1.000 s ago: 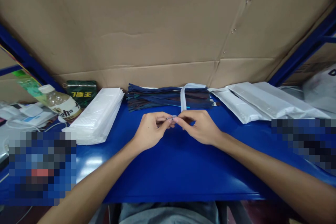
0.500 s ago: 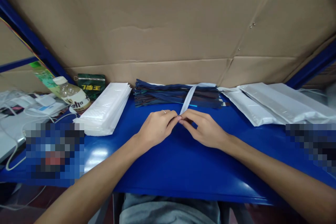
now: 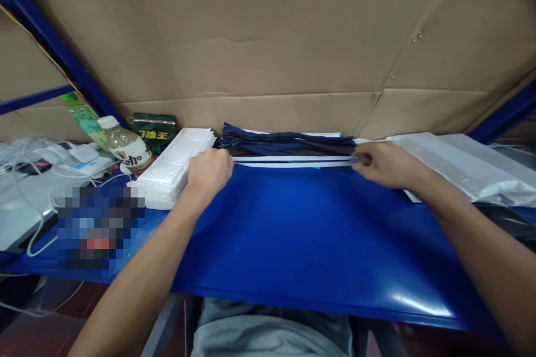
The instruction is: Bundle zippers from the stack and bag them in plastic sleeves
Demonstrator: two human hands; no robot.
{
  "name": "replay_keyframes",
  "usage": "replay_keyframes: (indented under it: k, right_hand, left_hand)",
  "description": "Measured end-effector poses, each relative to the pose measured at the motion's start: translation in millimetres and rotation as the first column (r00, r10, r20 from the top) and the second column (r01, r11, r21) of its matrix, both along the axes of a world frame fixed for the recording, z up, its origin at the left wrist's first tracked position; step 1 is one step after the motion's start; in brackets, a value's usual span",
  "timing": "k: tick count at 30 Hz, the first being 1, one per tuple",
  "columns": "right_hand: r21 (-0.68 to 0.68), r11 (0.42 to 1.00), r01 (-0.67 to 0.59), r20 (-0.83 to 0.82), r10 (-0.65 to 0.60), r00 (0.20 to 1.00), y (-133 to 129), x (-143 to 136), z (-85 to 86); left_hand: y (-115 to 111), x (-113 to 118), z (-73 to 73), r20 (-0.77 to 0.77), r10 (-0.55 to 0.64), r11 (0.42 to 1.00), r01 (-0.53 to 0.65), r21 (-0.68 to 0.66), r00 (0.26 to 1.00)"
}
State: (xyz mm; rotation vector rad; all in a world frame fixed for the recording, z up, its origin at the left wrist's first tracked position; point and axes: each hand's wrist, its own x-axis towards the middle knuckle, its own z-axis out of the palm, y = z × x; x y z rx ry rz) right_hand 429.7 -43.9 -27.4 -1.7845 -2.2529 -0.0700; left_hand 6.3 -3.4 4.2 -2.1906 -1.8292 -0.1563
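A white zipper (image 3: 293, 165) is stretched straight across between my two hands, showing as two pale bands with a dark line between them. My left hand (image 3: 210, 170) is closed in a fist around its left end, beside a stack of white plastic bags (image 3: 167, 164). At the other end, the fingers of my right hand (image 3: 387, 163) are pinched on the zipper, just in front of more white bags (image 3: 481, 170). Right behind the stretched zipper lies a pile of dark zippers (image 3: 288, 142), mostly navy, partly covered by it.
On the left stand a drink bottle (image 3: 128, 146), a green bottle (image 3: 87, 120) and a dark green pouch (image 3: 153, 131). White chargers and cables (image 3: 79, 156) lie further left. A cardboard wall (image 3: 259, 39) backs the blue table (image 3: 285, 240).
My hands were together at the middle, pinching the end of the white zipper. They have moved apart to either side, and the zipper now runs taut and level between them.
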Motion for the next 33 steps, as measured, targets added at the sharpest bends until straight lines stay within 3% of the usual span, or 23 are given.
replay_keyframes:
  k: [4,8,11,13,15,17,21,27,33]
  right_hand:
    - [-0.032,0.996,0.085,0.092,-0.081,0.992,-2,26,6.2]
    - [-0.172,0.985,-0.026,-0.069,0.014,0.997,-10,7,12.3]
    - [-0.303,0.919,-0.253,-0.386,0.124,0.914,-18,-24,13.7]
    - [-0.289,0.883,-0.371,-0.565,0.155,0.81,-25,-48,11.1]
    - [-0.239,0.872,-0.427,-0.656,0.179,0.733,-32,-72,7.0]
    - [-0.208,0.86,-0.465,-0.69,0.207,0.693,-39,-92,3.4]
    - [-0.161,0.839,-0.519,-0.673,0.292,0.68,-49,-115,1.5]
    - [-0.143,0.824,-0.549,-0.655,0.337,0.676,-53,-121,0.0]
    - [-0.155,0.858,-0.489,-0.593,0.315,0.741,-54,-121,7.5]
  left_hand:
    - [4,-9,1.9,0.004,0.069,0.997,-0.069,-0.021,0.998]
    - [-3,0,2.6,0.103,-0.002,0.998,-0.004,0.057,0.995]
    - [-15,19,-0.2,0.232,-0.23,0.973,0.222,0.059,0.945]
    - [-28,35,-5.7,0.288,-0.404,0.909,0.417,0.019,0.868]
    - [-42,50,-13.3,0.317,-0.522,0.829,0.558,-0.028,0.792]
    - [-53,62,-21.1,0.323,-0.579,0.775,0.628,-0.067,0.749]
    - [-57,68,-30.4,0.286,-0.621,0.734,0.669,-0.115,0.73]
    - [-53,65,-31.6,0.263,-0.655,0.709,0.696,-0.114,0.709]
    - [-55,68,-23.5,0.328,-0.574,0.777,0.625,-0.07,0.75]
